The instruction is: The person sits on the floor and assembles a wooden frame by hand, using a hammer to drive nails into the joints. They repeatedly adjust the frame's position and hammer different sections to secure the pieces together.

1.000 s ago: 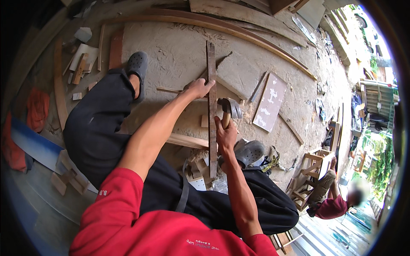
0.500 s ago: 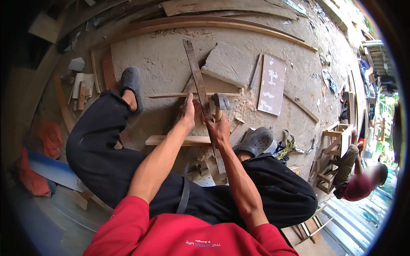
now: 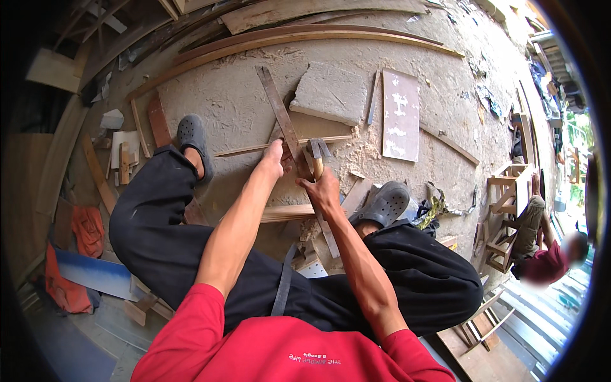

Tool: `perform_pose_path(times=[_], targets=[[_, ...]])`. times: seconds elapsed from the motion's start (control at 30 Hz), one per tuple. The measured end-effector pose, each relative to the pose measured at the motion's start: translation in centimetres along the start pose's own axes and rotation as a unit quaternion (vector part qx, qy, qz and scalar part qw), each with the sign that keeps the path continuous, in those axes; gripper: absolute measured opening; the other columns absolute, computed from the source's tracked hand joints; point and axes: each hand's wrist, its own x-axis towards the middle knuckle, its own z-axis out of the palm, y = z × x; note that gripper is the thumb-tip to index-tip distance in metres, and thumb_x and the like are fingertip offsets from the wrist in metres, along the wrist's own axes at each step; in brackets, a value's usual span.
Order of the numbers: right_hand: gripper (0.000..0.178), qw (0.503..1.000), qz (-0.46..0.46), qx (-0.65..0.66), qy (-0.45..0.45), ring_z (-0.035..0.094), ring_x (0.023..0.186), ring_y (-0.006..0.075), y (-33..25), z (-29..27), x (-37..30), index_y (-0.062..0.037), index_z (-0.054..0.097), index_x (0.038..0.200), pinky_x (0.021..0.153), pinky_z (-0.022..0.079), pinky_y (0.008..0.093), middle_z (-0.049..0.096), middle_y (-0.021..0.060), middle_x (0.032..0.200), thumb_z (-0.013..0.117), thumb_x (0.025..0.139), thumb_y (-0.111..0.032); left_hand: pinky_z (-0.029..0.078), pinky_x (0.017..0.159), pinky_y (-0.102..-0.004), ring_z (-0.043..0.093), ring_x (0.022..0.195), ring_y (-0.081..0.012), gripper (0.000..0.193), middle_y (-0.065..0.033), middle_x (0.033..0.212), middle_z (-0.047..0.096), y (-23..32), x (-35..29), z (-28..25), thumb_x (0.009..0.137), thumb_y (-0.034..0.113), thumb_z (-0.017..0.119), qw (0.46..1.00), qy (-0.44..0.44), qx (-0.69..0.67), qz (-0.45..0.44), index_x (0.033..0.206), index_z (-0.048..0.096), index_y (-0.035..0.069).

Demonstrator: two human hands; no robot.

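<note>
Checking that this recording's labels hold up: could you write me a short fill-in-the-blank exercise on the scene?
1. The right hand grips a claw-headed ____.
2. In the picture, the white-patched panel lies to the ____ of the slab.
3. The wearer's shirt is ____.

Missing words: hammer; right; red.

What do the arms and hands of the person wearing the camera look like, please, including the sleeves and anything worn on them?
Both arms come out of short, bright red sleeves of a red shirt. Below them the forearms are uncovered. The left hand and right hand are bare; I see no gloves, watch or bracelet.
</note>
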Motion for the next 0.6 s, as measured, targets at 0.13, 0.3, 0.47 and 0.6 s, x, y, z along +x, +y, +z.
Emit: perform_pose_path(times=[0.13, 0.3, 0.47, 0.6], targets=[[0.056, 0.998, -0.056, 0.027, 0.021, 0.064, 0.083, 0.0421, 1.0, 0.8, 0.3, 0.0048, 0.053, 0.097, 0.072, 0.049, 0.0465, 0.065, 0.027, 0.086, 0.081, 0.069, -0.036, 0.034, 0.084, -0.043, 0.053, 0.092, -0.0147, 0.029, 0.0046, 0.094, 0.065, 0.6, 0.0, -0.2, 0.094, 0.036, 0.036, 1.0, -0.015, 0.021, -0.01, 0.096, 0.062, 0.023], [0.056, 0.998, -0.056, 0.017, 0.026, 0.064, 0.084, 0.0428, 1.3, 1.0, 0.4, 0.0045, 0.053, 0.097, 0.073, 0.049, 0.0464, 0.065, 0.0278, 0.086, 0.078, 0.07, -0.038, 0.034, 0.083, -0.0422, 0.055, 0.091, -0.0147, 0.027, 0.0041, 0.093, 0.067, 0.9, 0.0, 0.0, 0.094, 0.033, 0.037, 0.999, -0.018, 0.022, -0.015, 0.094, 0.062, 0.022], [0.055, 0.998, -0.053, 0.0, 0.026, 0.064, 0.083, 0.0432, 0.9, 0.9, 0.1, 0.0038, 0.054, 0.097, 0.073, 0.049, 0.0465, 0.065, 0.0276, 0.085, 0.078, 0.07, -0.037, 0.034, 0.083, -0.0418, 0.056, 0.09, -0.0148, 0.025, 0.0044, 0.091, 0.067, 0.8, 0.8, -0.5, 0.094, 0.03, 0.04, 1.0, -0.001, 0.015, -0.02, 0.093, 0.063, 0.022], [0.053, 0.998, -0.052, 0.009, 0.031, 0.064, 0.082, 0.0431, 1.0, 0.8, 0.1, 0.0032, 0.054, 0.097, 0.073, 0.049, 0.0466, 0.065, 0.0272, 0.085, 0.078, 0.071, -0.036, 0.034, 0.083, -0.042, 0.056, 0.091, -0.0145, 0.023, 0.0053, 0.091, 0.067, 0.5, 0.2, -0.1, 0.093, 0.03, 0.041, 1.0, -0.012, 0.024, -0.014, 0.092, 0.063, 0.023]])
